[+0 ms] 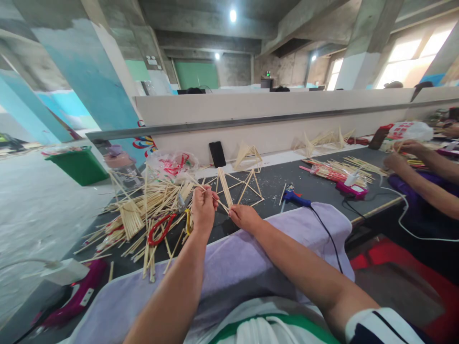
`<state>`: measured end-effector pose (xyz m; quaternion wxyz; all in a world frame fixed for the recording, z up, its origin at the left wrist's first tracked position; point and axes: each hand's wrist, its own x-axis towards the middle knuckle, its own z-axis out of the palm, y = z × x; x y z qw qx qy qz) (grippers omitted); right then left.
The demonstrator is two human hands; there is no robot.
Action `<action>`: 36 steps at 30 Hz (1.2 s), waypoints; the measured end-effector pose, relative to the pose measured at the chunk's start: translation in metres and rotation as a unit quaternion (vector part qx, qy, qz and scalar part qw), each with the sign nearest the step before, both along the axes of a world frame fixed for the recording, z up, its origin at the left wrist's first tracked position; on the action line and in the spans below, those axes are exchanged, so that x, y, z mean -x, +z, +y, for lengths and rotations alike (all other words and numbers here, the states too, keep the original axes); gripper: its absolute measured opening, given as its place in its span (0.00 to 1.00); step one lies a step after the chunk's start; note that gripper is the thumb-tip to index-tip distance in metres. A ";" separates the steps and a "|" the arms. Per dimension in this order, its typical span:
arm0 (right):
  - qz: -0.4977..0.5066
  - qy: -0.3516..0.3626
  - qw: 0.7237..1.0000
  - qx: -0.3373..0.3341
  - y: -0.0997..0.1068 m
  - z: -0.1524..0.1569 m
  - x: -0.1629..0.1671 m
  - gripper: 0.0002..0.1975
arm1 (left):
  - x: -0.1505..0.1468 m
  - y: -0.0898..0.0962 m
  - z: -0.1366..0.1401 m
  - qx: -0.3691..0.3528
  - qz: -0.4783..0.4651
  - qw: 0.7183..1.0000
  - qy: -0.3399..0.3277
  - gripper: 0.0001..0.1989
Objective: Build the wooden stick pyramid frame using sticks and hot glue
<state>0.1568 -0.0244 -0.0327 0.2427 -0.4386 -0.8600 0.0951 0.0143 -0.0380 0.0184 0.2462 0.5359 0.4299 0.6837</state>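
A pale, angular frame of thin wooden sticks (225, 188), pinched at its near corner.
Nearer than the frame, a lilac cloth (283, 251) is spread. That corner is gripped by the right hand (245, 218); at the frame's left, a slender pale wooden stick (223, 206) is clasped by the left hand (203, 206). Beyond the frame, a black rectangular phone (217, 154) is propped.

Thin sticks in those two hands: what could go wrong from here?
The thin sticks pinched at the right hand might snap or slip if squeezed too hard. The cord of the blue glue gun crosses the purple towel, so an arm could snag it. The left hand might knock the loose pile of sticks beside it.
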 end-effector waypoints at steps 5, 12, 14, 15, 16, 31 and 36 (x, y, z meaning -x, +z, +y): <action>0.011 -0.005 1.000 0.021 0.001 -0.004 0.002 0.11 | 0.000 0.002 -0.002 0.021 0.001 1.000 0.009 0.06; 0.119 0.018 0.989 0.090 -0.003 0.001 0.001 0.10 | -0.001 0.005 -0.004 0.009 0.020 1.000 -0.012 0.05; 0.167 0.036 0.978 0.123 -0.004 0.003 0.000 0.12 | -0.002 0.006 -0.006 -0.006 0.007 1.000 -0.029 0.06; 0.191 0.046 0.971 0.139 -0.004 0.004 0.000 0.12 | -0.002 0.007 -0.006 -0.014 -0.003 0.999 -0.037 0.06; 0.214 0.057 0.963 0.156 -0.004 0.005 0.000 0.13 | -0.001 0.008 -0.006 -0.020 -0.016 0.999 -0.045 0.06; 0.228 0.162 0.920 0.276 0.002 -0.003 -0.003 0.14 | 0.008 0.001 0.006 0.060 -0.043 0.996 -0.059 0.09; 0.190 0.158 0.940 0.235 0.004 -0.006 -0.003 0.14 | 0.010 -0.002 0.008 0.075 -0.018 0.995 -0.059 0.09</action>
